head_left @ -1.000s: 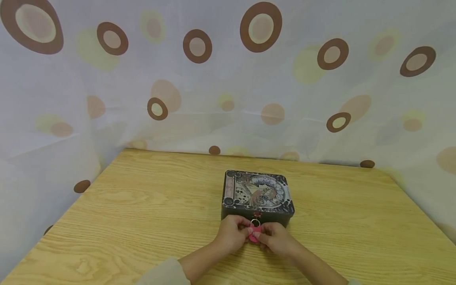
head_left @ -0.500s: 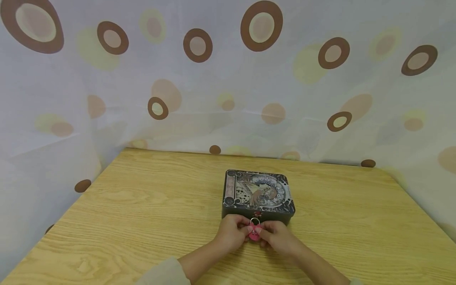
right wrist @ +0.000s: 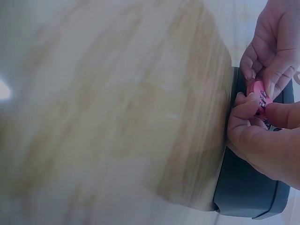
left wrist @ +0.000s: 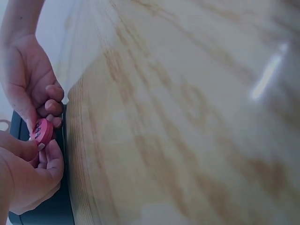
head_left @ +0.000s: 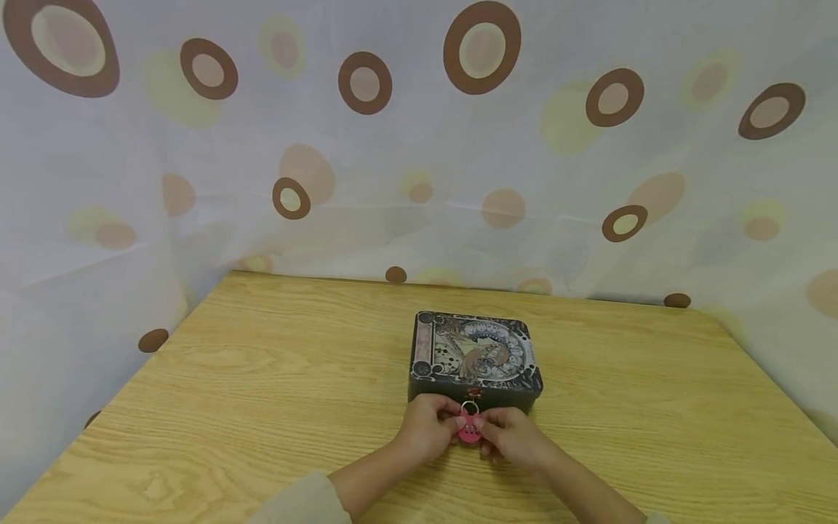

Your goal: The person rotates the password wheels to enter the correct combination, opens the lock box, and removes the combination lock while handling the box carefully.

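The left forearm and right forearm angle inward; the left hand and right hand nearly meet, both pinching, thumbs near each other, fingers curled.

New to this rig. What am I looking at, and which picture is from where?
No robot here: just a person's two bare hands. The wide picture is from a camera worn on the head, looking forward and down; the two close ones are from cameras on each wrist. On the wooden table sits a dark, patterned box, with a spotted backdrop behind. The left hand and right hand both pinch a pink padlock at the box's front. Whether it hooks through the red clasp is hard to tell.
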A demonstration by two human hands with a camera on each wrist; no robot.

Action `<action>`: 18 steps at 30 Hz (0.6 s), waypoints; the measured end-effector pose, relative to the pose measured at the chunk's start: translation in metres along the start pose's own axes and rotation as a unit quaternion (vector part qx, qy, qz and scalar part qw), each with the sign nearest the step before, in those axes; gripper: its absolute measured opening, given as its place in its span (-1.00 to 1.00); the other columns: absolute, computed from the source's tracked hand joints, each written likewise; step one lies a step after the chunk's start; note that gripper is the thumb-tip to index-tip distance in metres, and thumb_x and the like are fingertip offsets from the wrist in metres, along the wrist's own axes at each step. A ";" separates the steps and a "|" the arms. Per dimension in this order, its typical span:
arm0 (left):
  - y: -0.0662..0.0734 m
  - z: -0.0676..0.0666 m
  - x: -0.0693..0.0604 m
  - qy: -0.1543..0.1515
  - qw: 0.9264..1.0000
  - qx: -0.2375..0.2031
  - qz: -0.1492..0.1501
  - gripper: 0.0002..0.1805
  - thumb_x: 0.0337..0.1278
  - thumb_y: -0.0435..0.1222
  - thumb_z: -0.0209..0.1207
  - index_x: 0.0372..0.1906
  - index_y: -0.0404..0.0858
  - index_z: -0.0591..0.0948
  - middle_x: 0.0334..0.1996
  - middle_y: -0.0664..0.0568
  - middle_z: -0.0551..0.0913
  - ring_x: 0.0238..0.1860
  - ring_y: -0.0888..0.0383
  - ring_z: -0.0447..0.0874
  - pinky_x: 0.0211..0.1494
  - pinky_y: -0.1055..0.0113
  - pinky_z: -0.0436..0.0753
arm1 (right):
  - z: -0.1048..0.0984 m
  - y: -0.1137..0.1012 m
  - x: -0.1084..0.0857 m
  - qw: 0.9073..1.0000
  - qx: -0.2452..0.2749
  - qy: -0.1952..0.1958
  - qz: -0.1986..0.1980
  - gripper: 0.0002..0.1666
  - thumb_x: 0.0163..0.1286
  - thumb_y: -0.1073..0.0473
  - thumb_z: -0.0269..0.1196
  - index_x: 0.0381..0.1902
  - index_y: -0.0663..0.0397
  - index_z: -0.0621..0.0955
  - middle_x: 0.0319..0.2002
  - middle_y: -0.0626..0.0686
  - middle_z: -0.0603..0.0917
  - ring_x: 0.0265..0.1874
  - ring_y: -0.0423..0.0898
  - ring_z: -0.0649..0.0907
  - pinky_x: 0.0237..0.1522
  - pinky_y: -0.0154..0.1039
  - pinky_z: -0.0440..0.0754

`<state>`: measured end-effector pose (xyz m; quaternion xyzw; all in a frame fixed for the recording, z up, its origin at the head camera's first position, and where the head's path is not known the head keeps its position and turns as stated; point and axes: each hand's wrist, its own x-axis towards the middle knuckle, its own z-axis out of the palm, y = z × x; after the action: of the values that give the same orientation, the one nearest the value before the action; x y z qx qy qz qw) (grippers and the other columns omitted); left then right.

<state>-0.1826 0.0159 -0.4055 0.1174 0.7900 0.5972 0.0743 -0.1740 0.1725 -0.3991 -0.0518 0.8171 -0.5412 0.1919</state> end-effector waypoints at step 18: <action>-0.001 0.000 0.000 0.003 1.000 0.000 0.001 -0.93 0.03 -0.55 0.17 -0.39 -0.56 0.60 -0.54 -0.17 0.62 -0.57 0.21 0.54 -0.54 0.46 0.62 | 0.003 0.001 0.001 1.000 -0.016 0.002 -0.006 -0.76 0.39 0.28 0.03 -0.27 0.45 0.50 -0.63 -0.06 0.47 -0.58 -0.22 0.46 -0.57 -0.42 0.44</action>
<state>-0.1832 0.0156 -0.4067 0.1165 0.7898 0.5978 0.0719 -0.1738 0.1705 -0.4013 -0.0588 0.8258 -0.5290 0.1863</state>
